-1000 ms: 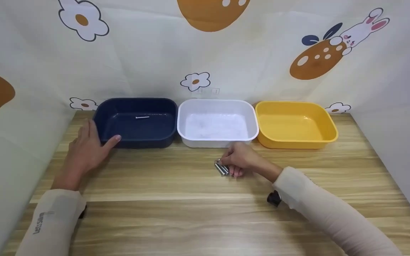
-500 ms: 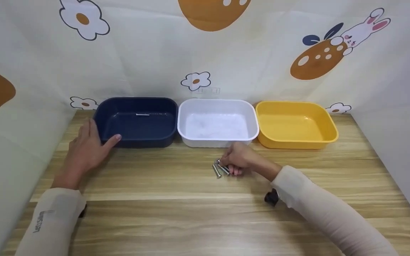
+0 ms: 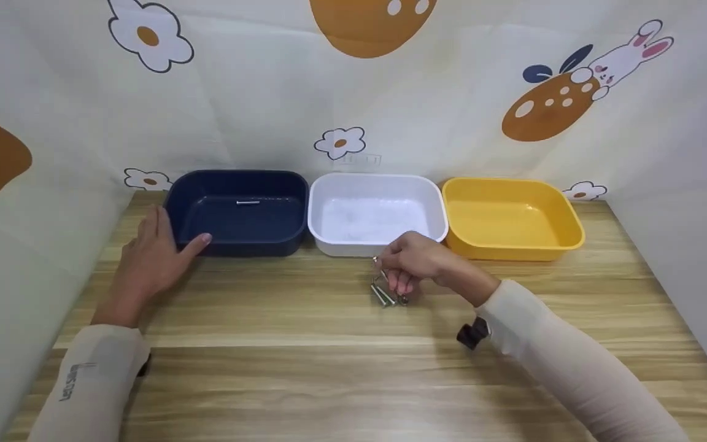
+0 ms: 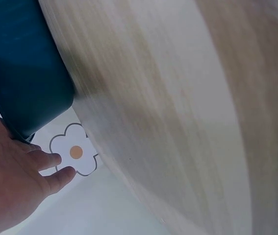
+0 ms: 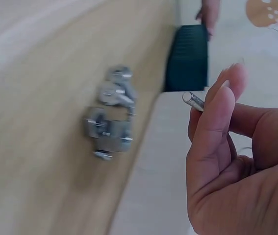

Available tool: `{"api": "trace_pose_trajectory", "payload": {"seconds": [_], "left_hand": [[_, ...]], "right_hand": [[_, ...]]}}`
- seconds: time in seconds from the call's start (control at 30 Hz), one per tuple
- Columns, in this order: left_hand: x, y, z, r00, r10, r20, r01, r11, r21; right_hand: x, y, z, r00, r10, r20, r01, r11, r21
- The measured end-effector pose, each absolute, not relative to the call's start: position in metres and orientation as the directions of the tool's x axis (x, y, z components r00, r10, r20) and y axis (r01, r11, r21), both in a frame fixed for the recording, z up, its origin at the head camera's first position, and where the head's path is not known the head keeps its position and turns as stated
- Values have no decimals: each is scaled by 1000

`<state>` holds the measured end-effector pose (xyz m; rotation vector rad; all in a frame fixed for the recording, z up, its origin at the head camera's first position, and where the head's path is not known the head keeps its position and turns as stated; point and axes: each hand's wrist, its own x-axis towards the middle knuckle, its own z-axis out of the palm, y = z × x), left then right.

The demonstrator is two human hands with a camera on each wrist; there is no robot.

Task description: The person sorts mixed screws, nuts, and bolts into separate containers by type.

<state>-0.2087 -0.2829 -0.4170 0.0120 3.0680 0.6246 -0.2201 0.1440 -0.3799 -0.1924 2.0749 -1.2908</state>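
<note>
My right hand (image 3: pixel 413 263) pinches a small metal bolt (image 5: pixel 193 101) between thumb and fingertips, just above the table in front of the white bin (image 3: pixel 384 248). Its threaded end sticks out past the fingers in the right wrist view. Beneath that hand lies a small pile of silvery bolts (image 3: pixel 383 296), blurred in the right wrist view and partly hidden by the fingers in the head view. My left hand (image 3: pixel 152 255) rests against the left side of the navy bin (image 3: pixel 249 248), fingers straight, thumb at its front wall. One bolt (image 3: pixel 248 202) lies inside the navy bin.
A yellow bin (image 3: pixel 513 253) stands to the right of the white one, completing a side-by-side row at the back of the wooden table (image 3: pixel 304 380). Behind them hangs a printed cloth (image 3: pixel 255 98), and pale side panels flank the table.
My right hand has risen slightly off the pile with a bolt in its fingertips. Bolts in the pile have spread and shifted. The left hand stays at the navy bin.
</note>
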Motion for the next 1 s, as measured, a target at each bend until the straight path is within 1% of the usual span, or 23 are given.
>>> {"api": "trace_pose_trajectory", "payload": {"seconds": [0.17,0.33,0.5,0.63,0.83,1.0], "left_hand": [[-208,-283,-419,-1000,10,-7,6,919,395],[-207,-283,-419,-1000,8,-22,-1,917,400],[-209,-282,-417,-1000,7,-8,3,918,398],[-209,-284,-414,-1000,0,-5,-2,920,391],[-208,-282,-417,-1000,-10,-18,-16,919,393],[-209,-282,-418,-1000,4,7,7,922,387]], "right_hand": [[-230,142,-358,-781,-444,-439,230,449,-863],[-240,135,-336,-785,-459,-417,243,391,-888],[-253,131,-309,-811,-453,-369,227,338,-913],[-262,124,-293,-819,-455,-349,208,332,-920],[-274,114,-289,-822,-447,-353,226,313,-923],[-282,104,-294,-830,-423,-363,245,307,-920]]}}
